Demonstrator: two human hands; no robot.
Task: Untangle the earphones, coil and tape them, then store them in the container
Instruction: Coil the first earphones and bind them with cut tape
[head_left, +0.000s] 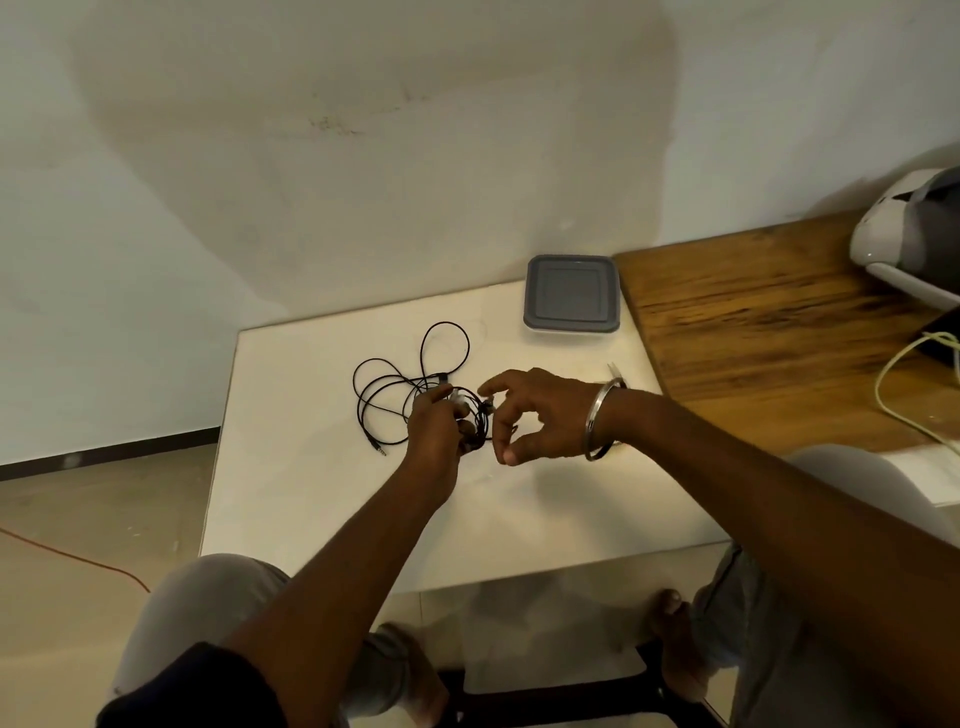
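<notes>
A thin orange cable (78, 556) lies on the pale tiled floor past the left edge of the smooth, matte white square desk (322, 499). Near the middle of the desk, toward its far edge, lies one tangled pair of thin black wired earphones (410, 395), the cord spread in several loose round loops, with its small metal jack plug (376, 446) pointing toward the near left corner. The left hand (436, 426) rests on the right part of the tangle with its fingers curled closed around a bunch of cord. Just beside it, the right hand (540, 415) hovers with fingers spread and curved apart, the fingertips close to the same bunch; whether they touch the cord cannot be told. One plain shiny metal bangle (602, 421) circles the right wrist. In the far right corner of the desk stands one square plastic container with rounded corners and a grey lid (571, 291) shut on it, so its inside is hidden; it is well apart from the earphones. Touching the right edge of the white desk is a brown wood-grain desk (753, 332), streaked with darker lines. On its far right sit a rounded white and grey machine (909, 234), cut off by the frame, and one pale yellowish cable (893, 395) curving across the wood.
</notes>
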